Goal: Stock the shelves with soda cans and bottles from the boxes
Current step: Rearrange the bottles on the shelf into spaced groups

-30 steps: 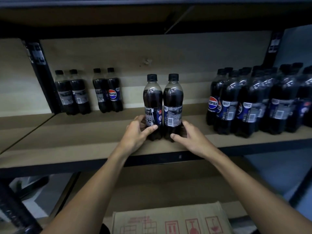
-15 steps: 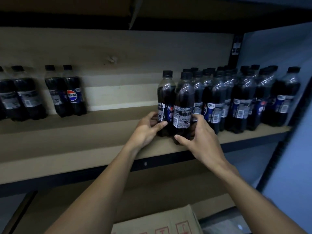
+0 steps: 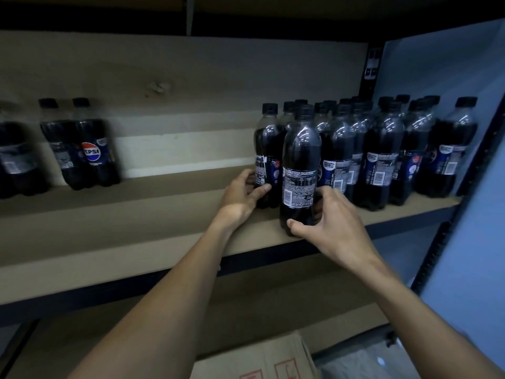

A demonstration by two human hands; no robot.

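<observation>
Two bottles were in my grasp in the head view. My left hand (image 3: 241,195) was curled round the rear bottle (image 3: 269,160) at its label, and my right hand (image 3: 336,222) gripped the front bottle (image 3: 300,170) near its base. Both stood on the shelf (image 3: 136,228), just beside the packed group (image 3: 382,160) at the right. I judged this the placing step. The next move called for settling both snug against that group, letting go, then reaching for the box (image 3: 259,362) below.

Just the one view here, worn on the person's head: it faces the shelf (image 3: 136,231) head-on and tips slightly down, arms (image 3: 169,310) running up from the bottom edge. It sits close to the bottles (image 3: 382,149), a wide lens bending the sides, and a cardboard box (image 3: 259,362) pokes in at the foot.
</observation>
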